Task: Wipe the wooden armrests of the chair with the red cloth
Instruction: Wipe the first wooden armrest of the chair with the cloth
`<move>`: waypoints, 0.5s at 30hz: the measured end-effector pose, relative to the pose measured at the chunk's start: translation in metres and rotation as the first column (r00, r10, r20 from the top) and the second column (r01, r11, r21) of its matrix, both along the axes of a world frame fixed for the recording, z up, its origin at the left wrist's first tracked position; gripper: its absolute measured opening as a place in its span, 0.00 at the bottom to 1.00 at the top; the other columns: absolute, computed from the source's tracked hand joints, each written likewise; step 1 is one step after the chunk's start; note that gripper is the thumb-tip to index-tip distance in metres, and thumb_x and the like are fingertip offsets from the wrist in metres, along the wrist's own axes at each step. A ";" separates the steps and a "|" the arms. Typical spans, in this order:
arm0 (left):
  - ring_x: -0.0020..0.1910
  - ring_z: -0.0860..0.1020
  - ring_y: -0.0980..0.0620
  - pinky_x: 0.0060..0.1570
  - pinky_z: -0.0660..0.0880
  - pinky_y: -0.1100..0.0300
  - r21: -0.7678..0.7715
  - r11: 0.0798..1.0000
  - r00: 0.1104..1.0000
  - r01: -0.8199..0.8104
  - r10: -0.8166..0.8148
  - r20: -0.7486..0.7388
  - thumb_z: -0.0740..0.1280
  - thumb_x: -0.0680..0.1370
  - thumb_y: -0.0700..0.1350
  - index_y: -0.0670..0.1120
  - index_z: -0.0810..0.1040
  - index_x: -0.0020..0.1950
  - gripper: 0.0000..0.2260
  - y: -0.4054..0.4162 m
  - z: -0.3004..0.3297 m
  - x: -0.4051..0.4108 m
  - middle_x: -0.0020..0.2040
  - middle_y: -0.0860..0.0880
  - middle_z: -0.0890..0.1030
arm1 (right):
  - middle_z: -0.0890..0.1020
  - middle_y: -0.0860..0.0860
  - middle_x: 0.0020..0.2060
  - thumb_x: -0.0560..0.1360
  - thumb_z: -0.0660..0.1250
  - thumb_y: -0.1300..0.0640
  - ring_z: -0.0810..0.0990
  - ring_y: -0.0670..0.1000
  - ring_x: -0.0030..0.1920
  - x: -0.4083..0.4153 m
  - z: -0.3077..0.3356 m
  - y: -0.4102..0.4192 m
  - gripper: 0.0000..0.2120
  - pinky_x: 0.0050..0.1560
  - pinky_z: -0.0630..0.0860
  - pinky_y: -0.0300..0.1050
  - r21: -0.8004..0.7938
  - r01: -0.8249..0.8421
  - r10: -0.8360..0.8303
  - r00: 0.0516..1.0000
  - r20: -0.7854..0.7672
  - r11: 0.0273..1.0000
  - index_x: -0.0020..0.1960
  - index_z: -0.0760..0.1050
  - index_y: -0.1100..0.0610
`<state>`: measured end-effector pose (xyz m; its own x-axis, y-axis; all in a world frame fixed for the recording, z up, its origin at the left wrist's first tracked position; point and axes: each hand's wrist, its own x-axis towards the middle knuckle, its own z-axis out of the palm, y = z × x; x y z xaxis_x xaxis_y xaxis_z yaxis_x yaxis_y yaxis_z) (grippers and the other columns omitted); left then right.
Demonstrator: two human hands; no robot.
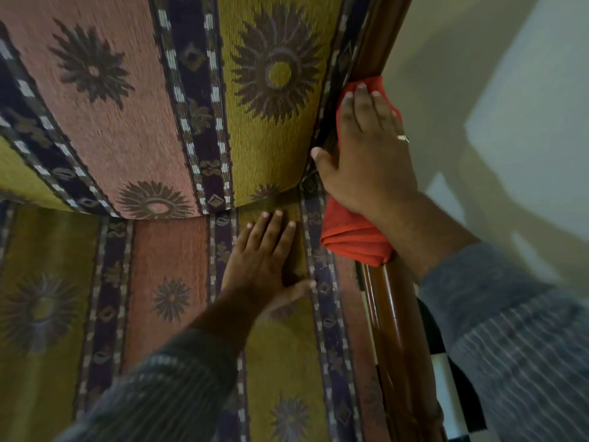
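Note:
The chair's glossy brown wooden armrest point(393, 317) runs from the lower right up past the backrest edge. A red cloth point(353, 237) is wrapped over the armrest where the seat meets the backrest. My right hand point(369, 148) presses down on the cloth, fingers spread over it and thumb hooked on the inner side of the rail; a ring shows on one finger. My left hand point(267, 266) lies flat, fingers apart, on the patterned seat cushion point(165, 282) just left of the armrest, holding nothing.
The striped backrest point(159, 90) with sun motifs fills the upper left. A pale wall and floor point(510, 106) lie to the right of the chair. A black and white patch point(446, 378) shows beside the armrest at the lower right.

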<state>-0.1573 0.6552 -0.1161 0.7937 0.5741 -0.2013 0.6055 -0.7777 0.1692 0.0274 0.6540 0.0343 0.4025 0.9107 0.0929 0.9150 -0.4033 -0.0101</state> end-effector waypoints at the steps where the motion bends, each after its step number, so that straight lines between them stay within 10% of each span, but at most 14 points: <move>1: 0.80 0.36 0.44 0.78 0.39 0.44 0.017 1.000 1.000 0.014 -0.014 -0.005 0.39 0.69 0.80 0.49 0.34 0.80 0.50 0.009 0.000 0.005 0.81 0.45 0.35 | 0.53 0.61 0.80 0.78 0.58 0.39 0.50 0.61 0.80 0.001 0.000 0.001 0.41 0.79 0.50 0.59 -0.003 -0.001 0.001 1.000 -0.005 1.000 0.80 0.50 0.62; 9: 0.81 0.41 0.42 0.77 0.43 0.38 0.047 0.998 0.998 -0.043 0.041 0.045 0.42 0.69 0.81 0.51 0.42 0.81 0.49 0.010 -0.002 0.005 0.83 0.45 0.44 | 0.48 0.63 0.80 0.82 0.53 0.40 0.49 0.61 0.80 -0.002 0.001 -0.001 0.38 0.78 0.51 0.55 0.071 0.216 -0.200 0.962 -0.187 0.974 0.80 0.44 0.63; 15: 0.81 0.44 0.42 0.78 0.44 0.39 0.064 0.997 0.997 -0.052 0.048 0.068 0.44 0.70 0.79 0.51 0.45 0.81 0.47 0.007 -0.003 0.005 0.83 0.45 0.46 | 0.49 0.61 0.81 0.82 0.53 0.45 0.47 0.60 0.81 0.000 0.000 -0.010 0.34 0.79 0.47 0.57 -0.018 -0.036 0.036 0.999 -0.007 0.999 0.80 0.47 0.62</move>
